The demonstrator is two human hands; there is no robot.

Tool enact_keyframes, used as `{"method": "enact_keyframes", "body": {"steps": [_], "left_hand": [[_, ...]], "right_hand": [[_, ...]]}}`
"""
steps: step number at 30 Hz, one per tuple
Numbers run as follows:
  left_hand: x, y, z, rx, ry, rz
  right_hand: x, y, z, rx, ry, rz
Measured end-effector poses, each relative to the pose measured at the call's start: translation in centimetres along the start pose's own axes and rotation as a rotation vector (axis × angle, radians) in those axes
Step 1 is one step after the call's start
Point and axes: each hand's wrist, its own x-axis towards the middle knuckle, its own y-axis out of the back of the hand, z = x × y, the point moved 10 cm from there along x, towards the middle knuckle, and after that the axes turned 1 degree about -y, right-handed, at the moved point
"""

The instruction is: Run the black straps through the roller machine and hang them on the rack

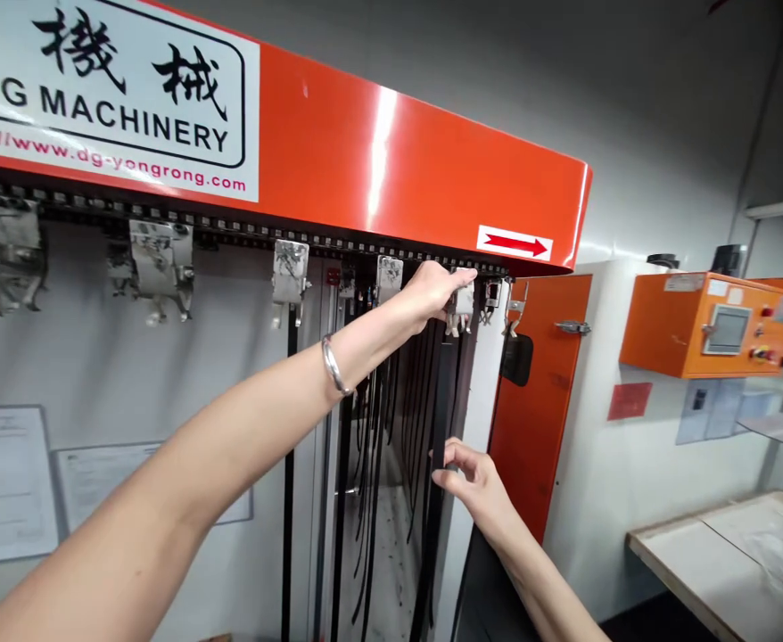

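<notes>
My left hand [430, 291], with a silver bangle [333, 366] on the wrist, is raised to a metal clip [460, 300] under the machine's chain. Its thumb lies over the clip, and the other fingers are partly hidden behind. A long black strap [441, 401] hangs down below that clip. Lower down, my right hand [477, 480] has thumb and fingers closed around the strap's edge. To the left, another metal clip [291, 272] holds a similar black strap [289, 499].
An orange cover [418, 169] with a red arrow label [515, 243] runs above the chain [338, 242]. More black straps [365, 499] hang inside the opening. At right are an orange control box [705, 325] and a worktable [719, 544]. Papers [7, 481] hang on the left wall.
</notes>
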Motion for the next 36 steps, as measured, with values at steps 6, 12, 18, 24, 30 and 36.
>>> {"method": "enact_keyframes", "body": {"steps": [6,12,18,24,30,36], "left_hand": [[0.0,-0.1,0.0,-0.016,0.014,-0.025],[0.4,0.0,-0.5,0.03,0.012,-0.036],[0.1,-0.1,-0.5,0.055,-0.013,-0.034],[-0.3,-0.3,-0.3,0.037,0.0,-0.031],[-3.4,0.4,-2.1,0.115,-0.043,0.063],[-4.4,1.1,-4.7,0.214,-0.1,0.179]], "right_hand": [[2.1,0.9,-0.5,0.025,0.031,-0.035],[3.8,1.8,-1.1,0.048,0.063,-0.035],[4.4,2.1,-0.8,0.064,0.066,-0.031],[4.4,2.2,-0.8,0.094,0.05,-0.038],[4.5,2.3,-0.8,0.082,0.03,-0.024],[4.4,2.6,-0.3,0.066,0.005,0.003]]}}
